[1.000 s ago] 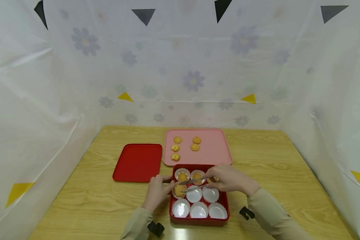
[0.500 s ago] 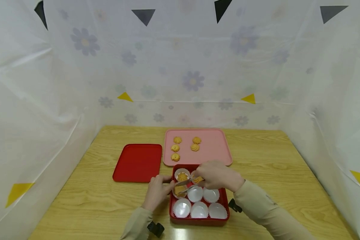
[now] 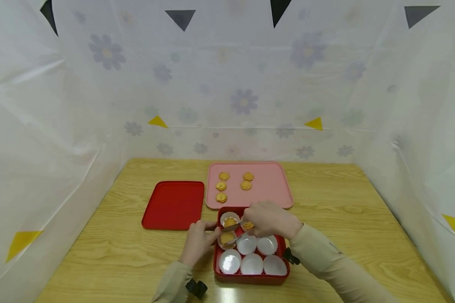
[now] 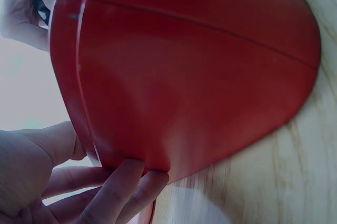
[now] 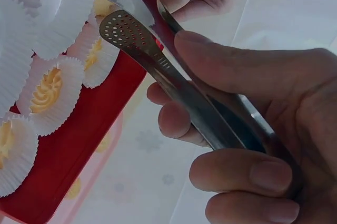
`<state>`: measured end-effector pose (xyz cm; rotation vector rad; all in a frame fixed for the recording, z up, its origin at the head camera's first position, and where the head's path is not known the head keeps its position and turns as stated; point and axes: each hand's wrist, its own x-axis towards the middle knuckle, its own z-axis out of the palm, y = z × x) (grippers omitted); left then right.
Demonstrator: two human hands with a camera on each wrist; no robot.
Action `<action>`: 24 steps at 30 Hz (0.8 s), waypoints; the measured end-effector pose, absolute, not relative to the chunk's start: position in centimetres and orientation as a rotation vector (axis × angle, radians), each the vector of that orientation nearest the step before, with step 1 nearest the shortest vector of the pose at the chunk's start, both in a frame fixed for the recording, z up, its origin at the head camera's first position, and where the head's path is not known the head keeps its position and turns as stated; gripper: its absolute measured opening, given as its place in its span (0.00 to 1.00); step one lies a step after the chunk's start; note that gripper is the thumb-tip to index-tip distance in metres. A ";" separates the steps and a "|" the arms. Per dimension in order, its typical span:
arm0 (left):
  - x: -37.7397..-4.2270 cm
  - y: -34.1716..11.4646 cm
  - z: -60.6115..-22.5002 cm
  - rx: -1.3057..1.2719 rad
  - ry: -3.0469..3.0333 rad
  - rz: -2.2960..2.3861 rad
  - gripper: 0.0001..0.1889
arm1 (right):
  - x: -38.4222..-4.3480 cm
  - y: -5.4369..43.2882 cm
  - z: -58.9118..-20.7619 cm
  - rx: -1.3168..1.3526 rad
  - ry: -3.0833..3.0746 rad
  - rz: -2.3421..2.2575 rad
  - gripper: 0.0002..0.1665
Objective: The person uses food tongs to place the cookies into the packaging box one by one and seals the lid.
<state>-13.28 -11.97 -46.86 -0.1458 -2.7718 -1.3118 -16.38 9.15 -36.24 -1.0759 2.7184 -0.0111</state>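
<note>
tongs over the box, one cookie right under the tips
right hand has its fingers clamped round the tongs, and the tips sit apart over the left cup of the middle row, where that cookie is. left hand grips the box at its left side, fingers on the outer wall, thumb at the rim. box is on the desk, just in front of the pink tray.
</note>
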 end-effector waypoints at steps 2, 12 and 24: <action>-13.3 -12.0 -46.9 -0.147 -2.772 -1.306 0.13 | -16.5 9.0 -36.1 -1.065 2.715 -0.002 0.07; -13.3 -12.1 -46.9 -0.143 -2.787 -1.381 0.14 | -17.1 8.8 -36.4 -1.060 2.647 -0.047 0.08; -13.2 -12.1 -47.1 -0.160 -2.766 -1.329 0.14 | -17.5 10.4 -36.7 -1.195 2.629 -0.208 0.02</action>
